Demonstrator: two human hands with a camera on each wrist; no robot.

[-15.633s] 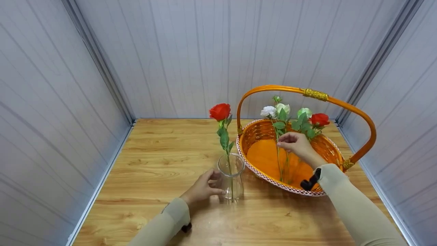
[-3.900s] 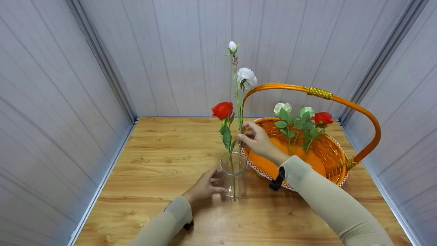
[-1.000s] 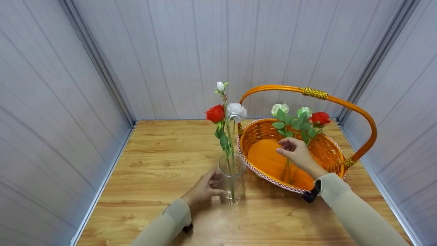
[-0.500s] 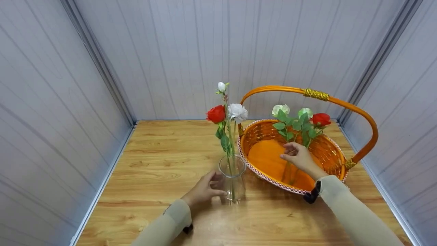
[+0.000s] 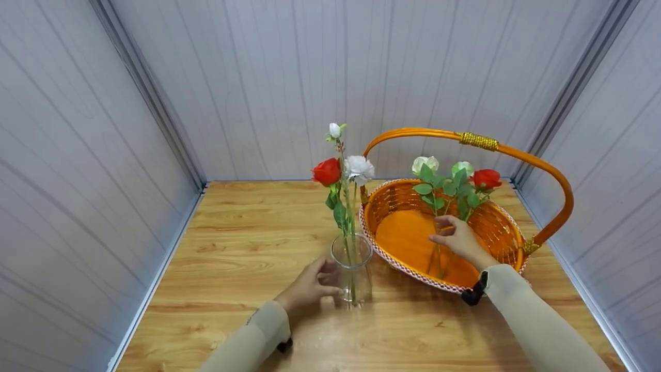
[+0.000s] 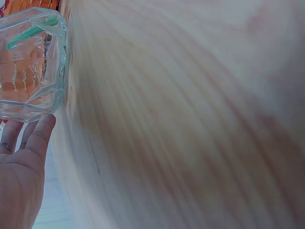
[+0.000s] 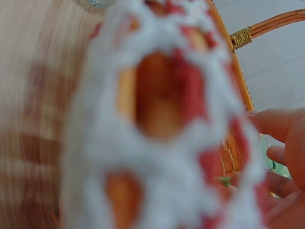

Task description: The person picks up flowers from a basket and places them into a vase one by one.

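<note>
The white flower [image 5: 359,169] and bud [image 5: 334,130] now stand in the vase [image 5: 352,267], where earlier only the rose [image 5: 327,172] did; that leaves two pale blooms [image 5: 425,165] and a red bloom [image 5: 486,179] in the basket [image 5: 403,232], right of the vase. The right hand [image 5: 459,240] has gone back over the basket and hangs below the pale blooms, its grip partly open with a gap at the fingertips; whether it touches anything, I cannot tell. The left hand [image 5: 307,287] rests against the vase's left side, its grip loosely spread, not wrapped round.
</note>
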